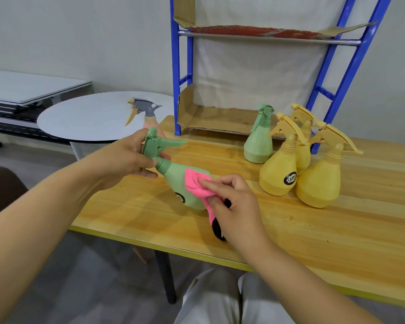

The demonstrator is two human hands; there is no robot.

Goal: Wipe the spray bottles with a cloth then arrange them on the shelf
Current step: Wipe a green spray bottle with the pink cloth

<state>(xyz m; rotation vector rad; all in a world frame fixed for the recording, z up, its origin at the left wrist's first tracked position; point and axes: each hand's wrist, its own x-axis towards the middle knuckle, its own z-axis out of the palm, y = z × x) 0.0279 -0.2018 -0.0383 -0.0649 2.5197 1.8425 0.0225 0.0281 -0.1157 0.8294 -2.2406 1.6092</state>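
With the left hand (129, 157) gripping the green bottle (185, 183) by its neck and the right hand (234, 202) pinching the pink cloth (197, 183) against it, turning the bottle under the cloth should reach every side

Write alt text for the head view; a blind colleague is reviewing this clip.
A person's left hand holds a green spray bottle by its neck over a wooden table while the right hand rubs it with a pink cloth. Four bottles stand nearby, none on the blue shelf.

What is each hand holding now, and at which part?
The left hand holds the green spray bottle at its neck and trigger head. The right hand pinches a pink cloth against the bottle's body.
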